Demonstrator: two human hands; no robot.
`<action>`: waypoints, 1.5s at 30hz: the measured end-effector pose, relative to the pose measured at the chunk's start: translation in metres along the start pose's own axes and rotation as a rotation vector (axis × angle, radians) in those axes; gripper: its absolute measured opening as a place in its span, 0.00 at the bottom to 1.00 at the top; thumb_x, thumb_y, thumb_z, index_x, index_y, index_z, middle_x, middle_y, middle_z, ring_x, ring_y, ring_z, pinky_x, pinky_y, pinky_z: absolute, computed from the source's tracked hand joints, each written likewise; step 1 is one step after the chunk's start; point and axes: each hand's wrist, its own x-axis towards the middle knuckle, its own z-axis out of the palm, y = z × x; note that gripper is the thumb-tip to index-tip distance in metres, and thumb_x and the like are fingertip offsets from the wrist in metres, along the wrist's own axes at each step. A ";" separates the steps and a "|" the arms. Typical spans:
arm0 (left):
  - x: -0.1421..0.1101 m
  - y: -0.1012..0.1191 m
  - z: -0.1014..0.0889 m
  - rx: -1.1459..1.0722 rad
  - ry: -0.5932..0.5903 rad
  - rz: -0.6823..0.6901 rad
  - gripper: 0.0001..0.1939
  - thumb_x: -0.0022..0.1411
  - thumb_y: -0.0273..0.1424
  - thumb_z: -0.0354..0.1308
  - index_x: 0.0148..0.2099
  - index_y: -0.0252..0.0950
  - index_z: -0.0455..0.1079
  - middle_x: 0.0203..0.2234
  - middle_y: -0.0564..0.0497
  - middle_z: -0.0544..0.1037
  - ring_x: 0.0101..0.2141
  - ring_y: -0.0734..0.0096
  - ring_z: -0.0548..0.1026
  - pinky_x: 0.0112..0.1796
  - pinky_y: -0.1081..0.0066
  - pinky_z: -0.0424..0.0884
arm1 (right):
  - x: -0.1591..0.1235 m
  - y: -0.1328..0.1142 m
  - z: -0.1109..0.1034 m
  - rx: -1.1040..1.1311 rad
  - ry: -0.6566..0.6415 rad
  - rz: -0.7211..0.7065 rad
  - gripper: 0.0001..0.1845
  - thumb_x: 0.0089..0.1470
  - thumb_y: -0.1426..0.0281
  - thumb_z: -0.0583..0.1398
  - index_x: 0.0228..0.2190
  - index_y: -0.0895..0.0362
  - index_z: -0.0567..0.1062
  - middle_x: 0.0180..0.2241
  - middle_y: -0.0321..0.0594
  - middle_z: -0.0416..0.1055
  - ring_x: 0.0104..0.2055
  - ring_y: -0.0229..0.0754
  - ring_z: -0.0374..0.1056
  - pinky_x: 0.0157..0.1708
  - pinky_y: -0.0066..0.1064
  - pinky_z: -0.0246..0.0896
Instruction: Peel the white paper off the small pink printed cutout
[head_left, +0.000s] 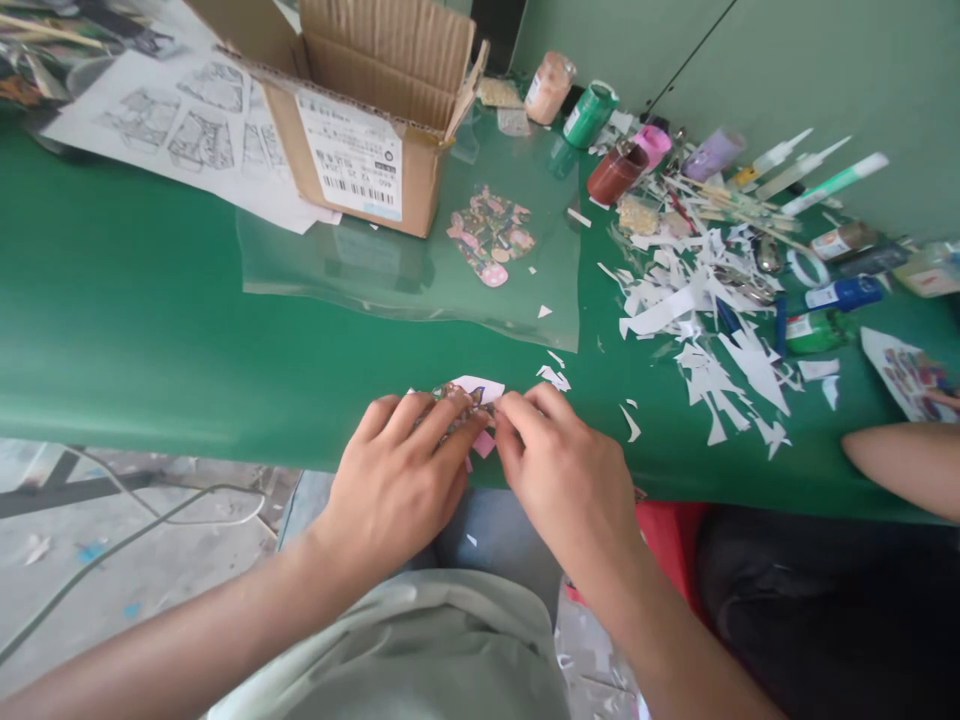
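At the table's front edge lies a small patterned paper piece (484, 443), with brown print, a white flap and pink bits showing. My left hand (397, 465) lies over it with curved fingers close together, pressing and holding it. From the other side, my right hand (570, 460) pinches at its right edge with thumb and forefinger. The fingers cover most of the piece, so its full shape is hidden. Slim white paper scraps (553, 378) lie just beyond my right hand.
A clear plastic sheet (337, 275) carries patterned cutouts (491, 235) and an open cardboard box (427, 185). White paper offcuts (667, 310), paint bottles (589, 115) and glue tubes (836, 190) crowd the right. Another person's arm (904, 465) rests at the right edge. Printed sheets (150, 130) lie back left.
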 end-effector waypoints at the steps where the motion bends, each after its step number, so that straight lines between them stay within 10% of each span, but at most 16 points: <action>1: 0.001 -0.003 0.000 -0.022 -0.009 0.026 0.16 0.65 0.26 0.53 0.52 0.36 0.74 0.52 0.49 0.78 0.47 0.57 0.75 0.45 0.57 0.69 | 0.002 0.002 -0.001 0.006 -0.002 -0.015 0.13 0.65 0.68 0.51 0.35 0.54 0.75 0.32 0.35 0.69 0.20 0.30 0.55 0.19 0.29 0.37; 23: -0.008 0.008 0.004 -0.033 -0.028 0.015 0.18 0.68 0.32 0.51 0.57 0.34 0.71 0.57 0.46 0.73 0.55 0.54 0.73 0.53 0.53 0.69 | -0.003 0.004 -0.004 -0.006 0.042 -0.053 0.13 0.64 0.69 0.52 0.32 0.55 0.76 0.30 0.37 0.70 0.18 0.30 0.55 0.18 0.28 0.38; 32: 0.017 -0.038 -0.006 -0.207 -0.095 0.134 0.10 0.66 0.31 0.56 0.42 0.46 0.78 0.48 0.50 0.79 0.48 0.60 0.76 0.53 0.53 0.67 | 0.009 0.032 -0.009 0.307 0.159 -0.163 0.13 0.64 0.70 0.52 0.35 0.55 0.77 0.33 0.38 0.73 0.26 0.32 0.65 0.24 0.24 0.53; 45: 0.025 -0.063 0.003 -0.341 -0.123 0.231 0.14 0.68 0.27 0.52 0.46 0.46 0.78 0.49 0.57 0.80 0.57 0.65 0.72 0.55 0.60 0.67 | 0.018 0.027 0.011 0.435 0.078 -0.234 0.13 0.62 0.71 0.54 0.34 0.56 0.79 0.32 0.37 0.73 0.27 0.31 0.66 0.25 0.23 0.56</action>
